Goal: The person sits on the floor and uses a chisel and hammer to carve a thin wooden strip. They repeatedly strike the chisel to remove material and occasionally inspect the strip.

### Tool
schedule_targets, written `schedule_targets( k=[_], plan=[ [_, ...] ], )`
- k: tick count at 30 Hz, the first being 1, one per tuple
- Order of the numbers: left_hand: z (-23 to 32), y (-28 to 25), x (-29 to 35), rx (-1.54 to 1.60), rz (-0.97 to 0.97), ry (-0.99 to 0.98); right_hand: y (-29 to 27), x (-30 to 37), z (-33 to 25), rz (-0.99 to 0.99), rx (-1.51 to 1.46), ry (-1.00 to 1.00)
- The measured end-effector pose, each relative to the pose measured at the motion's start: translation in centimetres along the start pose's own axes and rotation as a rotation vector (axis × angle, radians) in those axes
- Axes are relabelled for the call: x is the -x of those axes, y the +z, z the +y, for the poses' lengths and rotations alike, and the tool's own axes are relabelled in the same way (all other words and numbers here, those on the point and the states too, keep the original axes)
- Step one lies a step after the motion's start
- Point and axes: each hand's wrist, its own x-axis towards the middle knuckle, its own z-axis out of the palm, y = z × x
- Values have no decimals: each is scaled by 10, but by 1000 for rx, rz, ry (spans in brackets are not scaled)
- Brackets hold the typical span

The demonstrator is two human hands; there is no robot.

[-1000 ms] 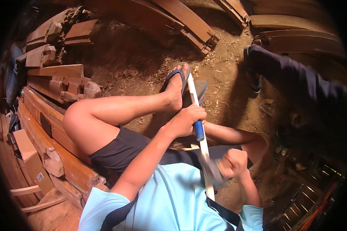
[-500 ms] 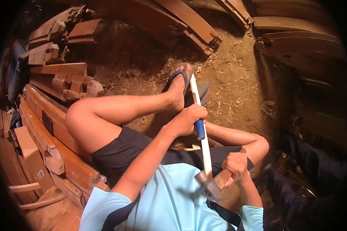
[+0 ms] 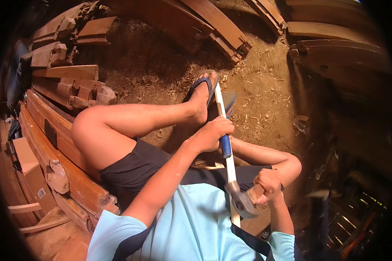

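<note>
The left hand [image 3: 218,131] was clamped on the blue-handled tool [image 3: 225,147] (working end hidden) at the pale wood strip [image 3: 231,169], which ran from beside the left foot [image 3: 201,99] to the shirt [image 3: 183,222]. The right hand [image 3: 268,185], apart from the left, gripped the hammer [image 3: 243,202]. Its head had just moved slightly farther, toward the tool's butt, without contact; striking apparently remained in progress.

Bright on the shirt [image 3: 191,217], partly shadowed on the ground [image 3: 265,93], dim at right; slightly blurred at the hammer [image 3: 244,203]; bent and black toward the edges.
</note>
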Motion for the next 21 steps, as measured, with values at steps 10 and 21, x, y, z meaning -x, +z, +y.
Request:
schedule_targets(
  k=[10,21],
  plan=[
    [-7,3,-7,14,90,70,-12,-4,13,-45,-58,-84],
    [-12,5,-5,-9,51,49,-2,5,34,-142,4,231]
  ],
)
